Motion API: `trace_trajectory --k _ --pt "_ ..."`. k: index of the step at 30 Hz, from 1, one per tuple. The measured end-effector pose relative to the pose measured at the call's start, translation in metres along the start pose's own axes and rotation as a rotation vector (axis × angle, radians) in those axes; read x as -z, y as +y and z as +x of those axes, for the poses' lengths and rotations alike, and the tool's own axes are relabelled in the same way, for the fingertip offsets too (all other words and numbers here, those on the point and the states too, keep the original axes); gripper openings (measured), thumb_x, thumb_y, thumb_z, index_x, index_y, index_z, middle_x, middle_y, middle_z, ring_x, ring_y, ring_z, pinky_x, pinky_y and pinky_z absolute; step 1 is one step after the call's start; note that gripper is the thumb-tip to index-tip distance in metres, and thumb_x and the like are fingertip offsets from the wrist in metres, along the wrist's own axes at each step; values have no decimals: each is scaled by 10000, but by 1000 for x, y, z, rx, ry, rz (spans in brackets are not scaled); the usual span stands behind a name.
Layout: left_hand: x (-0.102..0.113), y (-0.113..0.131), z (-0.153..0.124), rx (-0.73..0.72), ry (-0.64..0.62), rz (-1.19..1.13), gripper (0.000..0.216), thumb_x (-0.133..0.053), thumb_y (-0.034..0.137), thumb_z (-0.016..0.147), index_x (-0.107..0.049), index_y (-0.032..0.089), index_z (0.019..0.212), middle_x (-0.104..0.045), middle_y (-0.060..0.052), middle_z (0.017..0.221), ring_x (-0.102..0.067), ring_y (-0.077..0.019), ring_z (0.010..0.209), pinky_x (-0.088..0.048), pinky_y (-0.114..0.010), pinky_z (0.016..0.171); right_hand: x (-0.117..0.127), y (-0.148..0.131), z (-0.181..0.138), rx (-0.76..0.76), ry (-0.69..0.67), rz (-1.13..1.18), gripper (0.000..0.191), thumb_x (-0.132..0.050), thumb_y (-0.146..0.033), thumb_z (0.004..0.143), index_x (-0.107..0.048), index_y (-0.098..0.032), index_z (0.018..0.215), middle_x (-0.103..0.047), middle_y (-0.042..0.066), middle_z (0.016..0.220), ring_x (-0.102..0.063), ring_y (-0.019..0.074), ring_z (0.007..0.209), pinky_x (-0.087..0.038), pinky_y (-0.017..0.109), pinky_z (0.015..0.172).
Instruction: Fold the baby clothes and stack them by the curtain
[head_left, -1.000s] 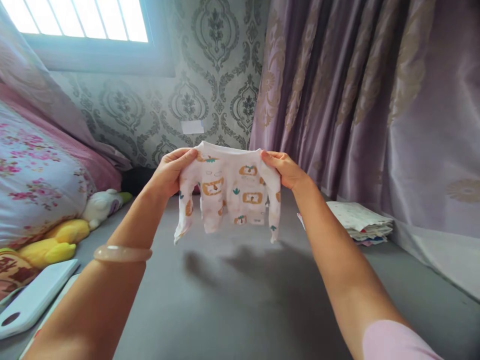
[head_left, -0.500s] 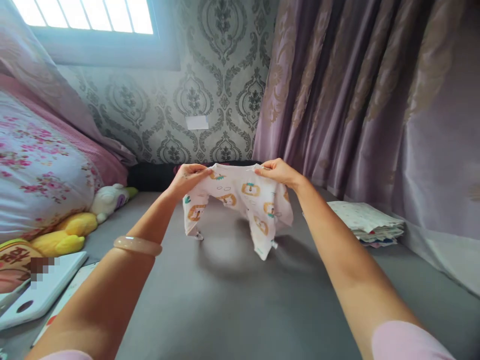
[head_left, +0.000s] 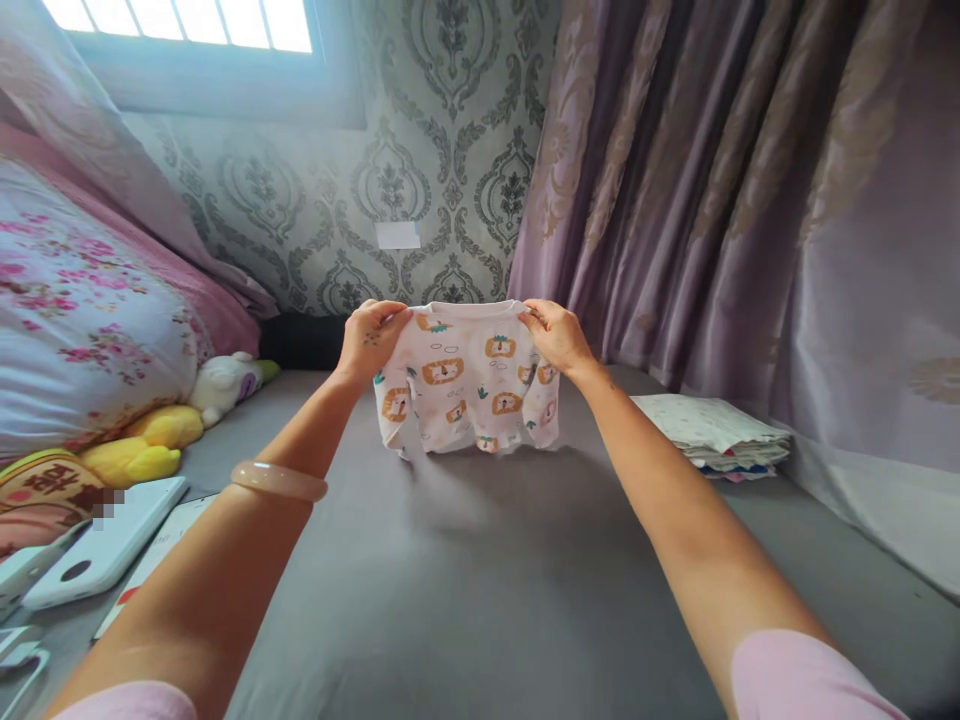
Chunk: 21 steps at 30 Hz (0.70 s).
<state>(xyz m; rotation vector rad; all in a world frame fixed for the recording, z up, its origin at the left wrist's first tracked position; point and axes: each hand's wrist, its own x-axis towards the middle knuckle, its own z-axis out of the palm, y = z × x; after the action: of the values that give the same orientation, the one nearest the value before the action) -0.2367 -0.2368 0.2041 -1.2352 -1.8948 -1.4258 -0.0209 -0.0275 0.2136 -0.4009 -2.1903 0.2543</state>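
A small white long-sleeved shirt (head_left: 469, 375) with orange lion heads and green leaf prints hangs upright, stretched between my two hands. My left hand (head_left: 373, 338) pinches its left shoulder beside the neckline, and my right hand (head_left: 555, 335) pinches the right shoulder. The collar spans the gap between them at the top. Its sleeves droop on both sides, and the lower hem hangs at or just above the grey sheet (head_left: 450, 580); I cannot tell if it touches. A pale bangle circles my left forearm.
At the right lies a stack of folded cloths (head_left: 712, 432) near the purple curtain (head_left: 660, 200). Along the left are a floral-covered bundle (head_left: 82, 320), a white plush toy (head_left: 225, 385), a yellow plush (head_left: 146, 445) and a white flat device (head_left: 105, 545). Patterned wallpaper (head_left: 450, 200) stands behind.
The shirt has swung from bunched and billowing to hanging flat, its front now spread out. Both my hands have risen slightly, still gripping the shoulders. The camera view has shifted a little.
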Motion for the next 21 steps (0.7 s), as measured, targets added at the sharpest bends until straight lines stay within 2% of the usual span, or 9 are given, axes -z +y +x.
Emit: trace_trajectory --k 3,6,7,10,12,14,16,18,21 --pt "8 12 -2 -8 17 -12 277 -628 410 778 -763 179 849 -626 -25 790 -555 -142 725 -450 -274 724 8 -12 -6 -13 28 -114 305 -485 -422 950 -668 -240 1113 -682 80 1066 -615 232 951 -439 292 759" --pt "14 17 -3 75 -7 -159 358 -650 484 756 -757 166 881 -658 -32 801 -553 -132 684 -447 -248 638 14 -20 -7 -23 40 -40 372 -462 -473 948 -688 -219 1099 -689 66 1019 -613 219 912 -429 273 737" --pt "15 18 -3 118 -90 -217 390 -663 511 739 -757 159 879 -669 -32 781 -551 -130 659 -439 -239 598 15 -21 -7 -28 -17 -5 394 -470 -496 936 -704 -207 1069 -694 55 965 -614 215 880 -424 266 718" --pt "16 16 -5 227 -463 -316 428 -742 544 643 -760 148 803 -680 -31 682 -547 -128 577 -408 -222 509 16 -21 -4 -82 -226 10 381 -549 -524 873 -748 -208 946 -677 19 776 -605 196 762 -388 252 644" --pt "16 15 -7 280 -566 -356 441 -776 544 609 -763 152 812 -695 -37 686 -555 -129 558 -408 -221 493 17 -19 -2 -113 -204 -2 351 -561 -497 864 -755 -217 951 -664 10 733 -594 181 731 -366 251 630" --pt "14 14 -8 320 -494 -402 472 -767 560 626 -760 155 870 -708 -46 722 -561 -127 556 -415 -222 494 19 -16 -1 -109 -144 10 362 -546 -484 873 -754 -207 978 -662 11 732 -583 169 718 -357 250 629" --pt "11 11 -6 312 -391 -383 490 -760 570 629 -756 148 877 -705 -47 724 -553 -123 550 -407 -220 489 20 -11 1 -98 -161 18 376 -574 -499 851 -757 -184 947 -664 14 728 -573 160 701 -354 250 628" --pt "7 7 -2 265 -302 -283 483 -734 576 649 -757 145 865 -693 -39 706 -541 -122 552 -384 -215 481 21 -6 2 -118 -172 1 384 -622 -518 814 -757 -167 887 -667 22 725 -565 156 692 -354 253 627" --pt "3 0 2 166 -262 -96 443 -660 556 723 -759 154 882 -687 -29 724 -546 -129 597 -368 -213 503 19 1 2 -147 -161 -40 365 -634 -506 815 -745 -161 859 -666 30 724 -557 156 694 -348 256 623"
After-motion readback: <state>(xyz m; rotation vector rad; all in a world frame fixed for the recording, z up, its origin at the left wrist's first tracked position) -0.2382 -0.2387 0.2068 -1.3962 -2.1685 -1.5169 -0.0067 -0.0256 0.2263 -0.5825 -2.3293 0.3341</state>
